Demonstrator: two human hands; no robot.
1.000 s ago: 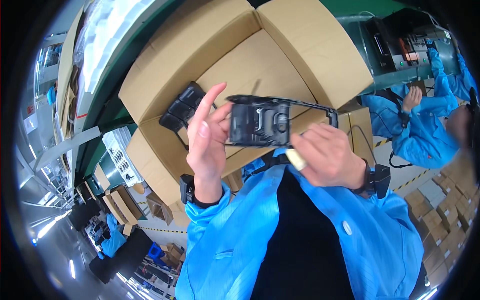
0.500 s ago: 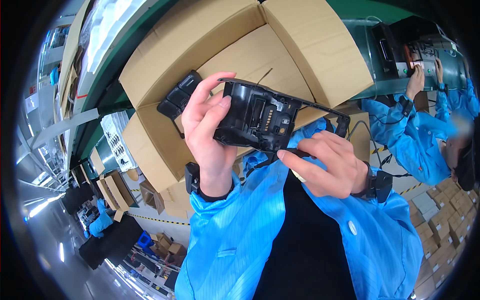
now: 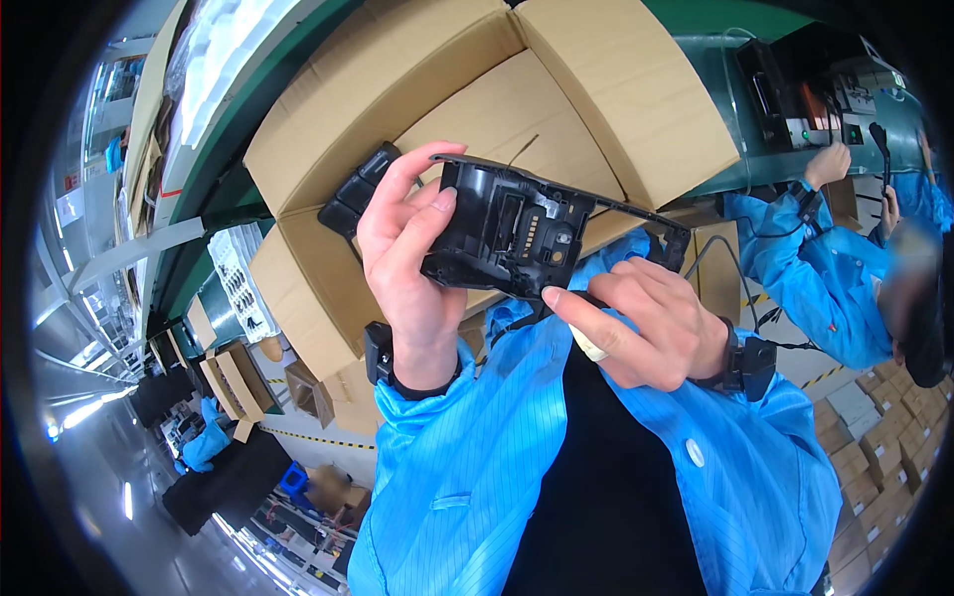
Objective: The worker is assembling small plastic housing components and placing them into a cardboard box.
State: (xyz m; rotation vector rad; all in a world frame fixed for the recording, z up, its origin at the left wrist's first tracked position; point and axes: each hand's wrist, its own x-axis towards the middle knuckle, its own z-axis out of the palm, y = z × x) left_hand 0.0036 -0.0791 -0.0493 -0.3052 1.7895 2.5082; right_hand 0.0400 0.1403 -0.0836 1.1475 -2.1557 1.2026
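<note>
My left hand [image 3: 405, 253] grips a black plastic device housing [image 3: 502, 233] at its left end, thumb on the near face and fingers behind. The housing is tilted, its inside facing me, with a row of gold contacts and an open frame at the right. My right hand [image 3: 656, 323] is closed at the lower edge, its thumb tip on the housing's bottom corner and its other fingers curled. A pale item [image 3: 587, 344] shows under the right thumb; its kind is unclear. A thin wire [image 3: 525, 149] sticks up behind the housing.
An open cardboard box [image 3: 477, 99] stands beyond my hands, with black devices [image 3: 360, 189] at its left side. To the left is a white tray [image 3: 241, 283] of small dark parts. A co-worker's blue sleeve [image 3: 810, 263] is at the right, near stacked cartons [image 3: 884, 447].
The housing and both my hands have shifted very slightly left; my grip looks the same. At the right, the co-worker's hand has moved off the bench device.
</note>
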